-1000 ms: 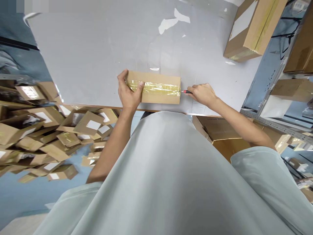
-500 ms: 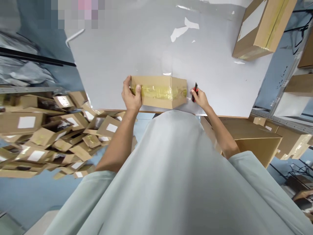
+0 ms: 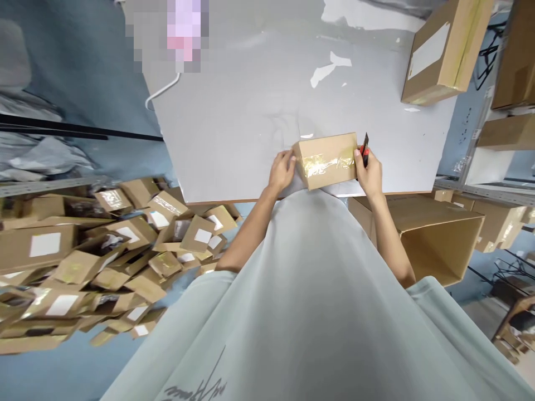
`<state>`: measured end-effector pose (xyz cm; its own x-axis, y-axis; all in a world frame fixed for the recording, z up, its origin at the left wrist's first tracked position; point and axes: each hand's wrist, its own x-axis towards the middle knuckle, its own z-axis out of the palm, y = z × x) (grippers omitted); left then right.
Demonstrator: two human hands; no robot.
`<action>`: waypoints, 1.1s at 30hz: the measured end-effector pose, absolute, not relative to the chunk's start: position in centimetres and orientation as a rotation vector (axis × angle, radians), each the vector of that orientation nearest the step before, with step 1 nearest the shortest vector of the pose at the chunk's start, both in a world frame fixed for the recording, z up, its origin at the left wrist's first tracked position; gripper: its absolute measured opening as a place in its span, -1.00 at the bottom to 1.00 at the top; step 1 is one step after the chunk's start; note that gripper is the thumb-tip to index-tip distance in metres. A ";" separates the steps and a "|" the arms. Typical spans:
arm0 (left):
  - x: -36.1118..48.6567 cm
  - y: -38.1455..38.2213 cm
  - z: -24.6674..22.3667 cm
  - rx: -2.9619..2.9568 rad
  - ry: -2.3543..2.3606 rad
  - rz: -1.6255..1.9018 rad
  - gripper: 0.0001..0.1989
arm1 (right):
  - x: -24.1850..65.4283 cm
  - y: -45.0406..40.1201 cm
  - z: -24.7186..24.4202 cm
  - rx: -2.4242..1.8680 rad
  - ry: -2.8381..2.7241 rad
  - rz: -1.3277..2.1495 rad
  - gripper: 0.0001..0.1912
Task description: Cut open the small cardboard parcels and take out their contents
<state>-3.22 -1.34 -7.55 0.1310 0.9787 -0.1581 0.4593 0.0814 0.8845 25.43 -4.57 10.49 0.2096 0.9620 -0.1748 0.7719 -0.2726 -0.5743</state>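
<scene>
A taped cardboard box (image 3: pixel 330 146) sits at the near edge of the white table, slightly tilted in view, with shiny yellowish tape along the side facing me. My left hand (image 3: pixel 281 171) holds its left end, fingers and thumb bent at the corner. At the opposite end, my right hand (image 3: pixel 371 172) grips a red and black utility knife (image 3: pixel 365 150), whose dark tip points away from me. The thumb of that hand rests against the box's right end, and its other fingers are partly hidden.
White paper scraps (image 3: pixel 324 74) lie farther back on the table (image 3: pixel 234 111). A larger taped box (image 3: pixel 434 67) stands at the far right. Many opened boxes (image 3: pixel 125 239) are heaped on the floor to the left. Below the table's right side is a large open carton (image 3: pixel 434 239).
The box has turned, and its other end now faces left. My left hand has moved right to that end. My right hand, still holding the knife, has come against the box's right end.
</scene>
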 end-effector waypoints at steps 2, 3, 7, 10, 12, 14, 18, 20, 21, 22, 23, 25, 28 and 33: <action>-3.2 -0.6 -7.3 1.508 1.441 0.719 -0.45 | 24.9 -4.6 11.2 -2.173 -1.676 0.638 -0.29; -3.5 -0.2 -7.0 1.478 1.461 0.743 -0.50 | 24.5 -4.5 11.3 -2.196 -1.691 0.601 -0.30; -5.7 1.0 -4.8 1.315 1.501 0.884 -0.57 | 23.5 -4.2 10.9 -2.302 -1.724 0.494 -0.32; -6.3 1.4 -2.3 1.277 1.402 0.921 -0.55 | 23.5 -4.2 11.4 -2.357 -1.767 0.405 -0.31; -5.9 1.4 -0.5 1.271 1.310 0.911 -0.54 | 23.4 -4.6 12.5 -2.388 -1.756 0.320 -0.28; -5.2 1.3 1.5 1.276 1.237 0.895 -0.58 | 23.0 -5.4 13.9 -2.438 -1.721 0.282 -0.23; -4.0 1.3 4.3 1.309 1.176 0.865 -0.73 | 20.6 -7.8 16.3 -2.571 -1.715 0.450 -0.24; -3.8 1.5 4.7 1.321 1.165 0.853 -0.80 | 19.0 -9.1 16.9 -2.583 -1.674 0.546 -0.29; -3.7 1.7 4.8 1.324 1.159 0.851 -0.82 | 18.1 -9.7 17.1 -2.578 -1.644 0.588 -0.32; -3.8 1.9 4.7 1.329 1.153 0.851 -0.84 | 17.3 -10.2 17.2 -2.569 -1.624 0.628 -0.36; -3.8 2.1 4.6 1.334 1.145 0.854 -0.85 | 16.5 -10.6 17.3 -2.554 -1.625 0.665 -0.39; -3.9 2.4 4.3 1.348 1.134 0.862 -0.85 | 15.0 -11.1 17.5 -2.494 -1.698 0.737 -0.43; -4.0 2.8 4.1 1.364 1.140 0.863 -0.85 | 13.3 -10.8 17.7 -2.372 -1.827 0.824 -0.44; -3.9 3.0 4.3 1.359 1.141 0.849 -0.89 | 11.7 -8.8 17.5 -2.371 -1.889 0.869 -0.42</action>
<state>-3.93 2.95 4.26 0.2758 0.9535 -0.1217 0.1574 0.0801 0.9843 11.75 -8.82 17.50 0.1306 0.8974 -0.4215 0.9040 -0.2823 -0.3210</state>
